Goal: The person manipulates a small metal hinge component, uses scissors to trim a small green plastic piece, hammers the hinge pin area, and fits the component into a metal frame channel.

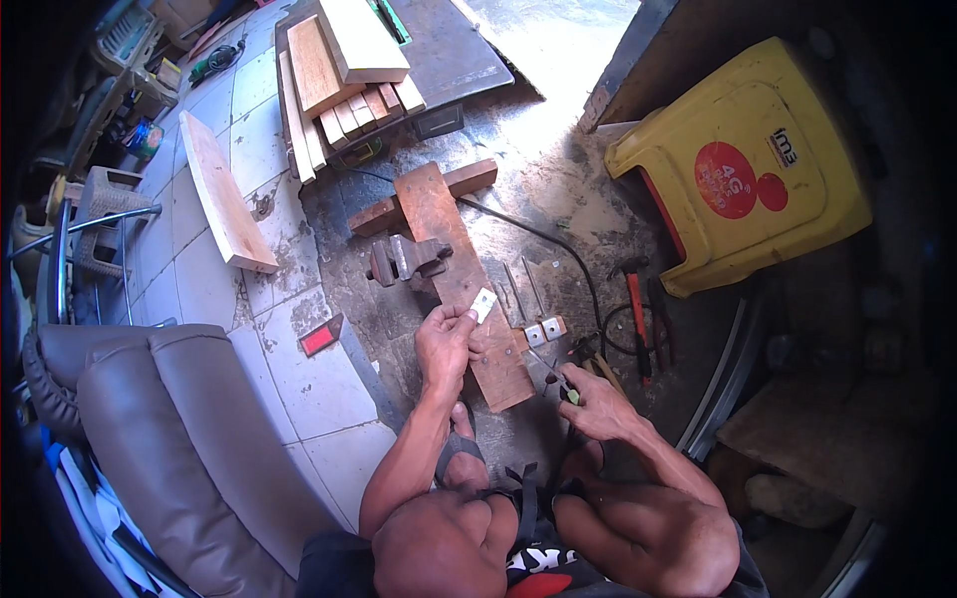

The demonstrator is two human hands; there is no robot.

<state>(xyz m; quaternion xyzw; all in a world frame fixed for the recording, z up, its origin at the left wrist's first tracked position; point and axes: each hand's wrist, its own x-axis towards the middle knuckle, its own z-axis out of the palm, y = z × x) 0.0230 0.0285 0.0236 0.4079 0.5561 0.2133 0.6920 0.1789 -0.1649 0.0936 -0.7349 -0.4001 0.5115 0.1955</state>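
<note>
My left hand [446,349] pinches a small pale flat plate [483,305] over a long brown board [454,264]. The fingers rest close to the board's surface. My right hand [595,402] is closed round a green-handled tool [572,397] that looks like a screwdriver. Its thin metal shaft points up and left, toward the board's near end. Two small white square pieces [543,332] with dark centres lie just right of the board. A metal vise [407,261] stands against the board's left side, and a wooden bar [473,178] crosses the far end.
A red-handled hammer [637,324], thin metal rods [514,290] and a black cable [573,254] lie to the right. Beyond them is a yellow plastic stool [768,169]. Stacked planks [324,75] sit ahead; a loose plank [224,199] and brown padded seat [209,439] are left.
</note>
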